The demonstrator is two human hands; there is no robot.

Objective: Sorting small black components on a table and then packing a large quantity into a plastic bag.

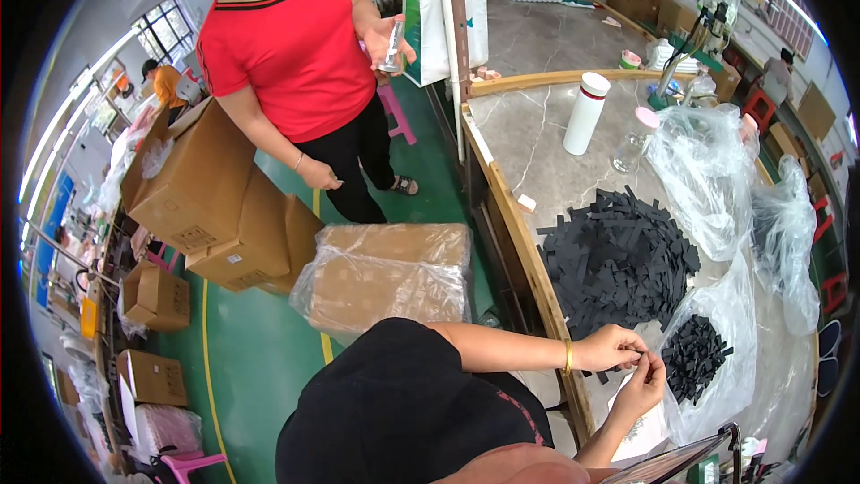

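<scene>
My left hand (pixel 613 349), with a gold bangle at the wrist, meets my right hand (pixel 642 387) fingertip to fingertip over the table's near edge. Both are closed in a pinch. A small black strip seems to sit between the fingertips, mostly hidden by them. Just beyond lies a large heap of flat black strips (pixel 618 260), loose on the grey tabletop. Beside my right hand is a smaller pile of black pieces (pixel 696 358), resting on a clear plastic bag (pixel 730 305). A white printed sheet (pixel 647 435) lies partly under my right forearm.
On the table stand a white bottle (pixel 586 116) and a clear jar with a pink lid (pixel 634 142); more plastic bags (pixel 703 170) lie beyond. A wooden rim (pixel 515 224) edges the tabletop. A wrapped carton (pixel 390 273) stands beside me. Another person (pixel 287 54) in red holds a clear container.
</scene>
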